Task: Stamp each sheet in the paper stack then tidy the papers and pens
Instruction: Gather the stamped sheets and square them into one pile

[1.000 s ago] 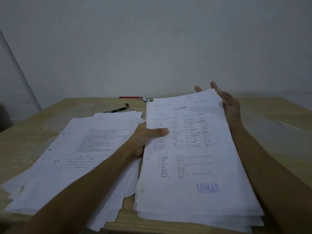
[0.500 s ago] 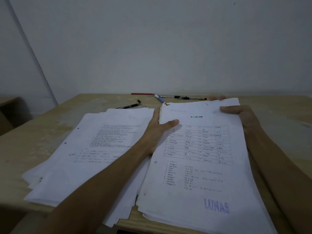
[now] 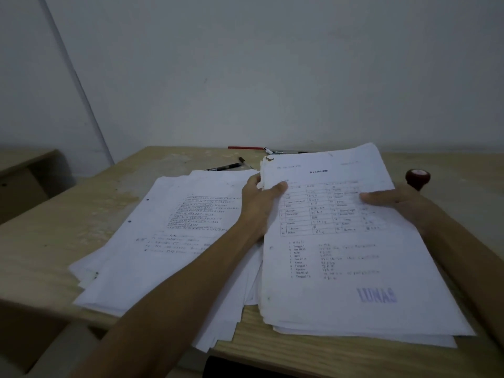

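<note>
The thick stack of white printed sheets with a blue "LUNAS" stamp mark (image 3: 354, 255) lies at the right of the pale wooden bench (image 3: 68, 230), its far end lifted a little. The left hand (image 3: 261, 203) grips its left edge, thumb on top and fingers under. The right hand (image 3: 395, 203) grips the right edge in the same way.

I think this stack is rather heavy but soft; loose sheets slide easily and bend, so it is best held at both long edges near the middle, then tapped on the bench to make it even.

A second, spread pile of white sheets (image 3: 169, 236) lies just beside, at the left. Behind are a black pen (image 3: 226, 167) and a red pen (image 3: 245, 147). A dark red round stamp handle (image 3: 417, 177) stands near the right hand. The room is dim, with a plain grey wall (image 3: 272, 77).
</note>
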